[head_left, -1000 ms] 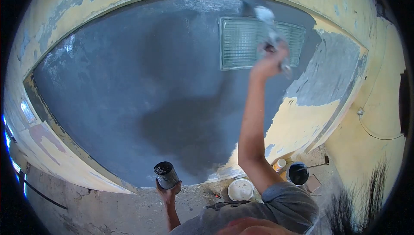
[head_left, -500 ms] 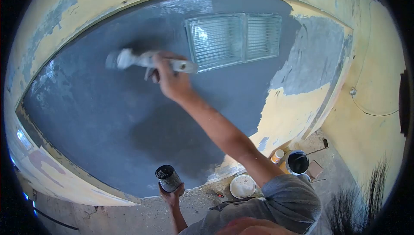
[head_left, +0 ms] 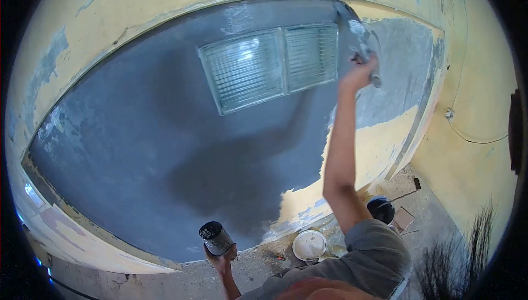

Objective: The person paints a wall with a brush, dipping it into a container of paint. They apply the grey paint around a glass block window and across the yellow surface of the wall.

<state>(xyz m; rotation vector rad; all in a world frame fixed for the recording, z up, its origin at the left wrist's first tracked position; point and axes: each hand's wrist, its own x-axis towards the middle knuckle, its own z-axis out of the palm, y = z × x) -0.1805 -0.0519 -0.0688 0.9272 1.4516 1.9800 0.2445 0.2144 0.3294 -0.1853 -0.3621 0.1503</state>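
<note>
My right hand (head_left: 359, 74) is raised high, closed around the handle of a paintbrush (head_left: 358, 31). The brush's dark tip reaches the upper right edge of the grey painted area on the wall (head_left: 137, 151), close to the recess's top border. Low in front of me, my left hand (head_left: 221, 259) grips a paint can (head_left: 218, 239) by its lower part. The can is tilted, and its inside is dark with paint. A glass block window (head_left: 269, 66) sits in the grey area, left of the brush.
On the floor by the wall lie a round white lid (head_left: 309, 245) and a bucket of dark paint (head_left: 380, 210) with a stick across it. Bare cream wall (head_left: 379, 135) and an older grey patch (head_left: 404, 52) lie right of the fresh paint. A cable (head_left: 478, 141) hangs on the side wall.
My right hand has swung the brush from left of the window to its upper right. The view has shifted slightly; my left hand still holds the can low down.
</note>
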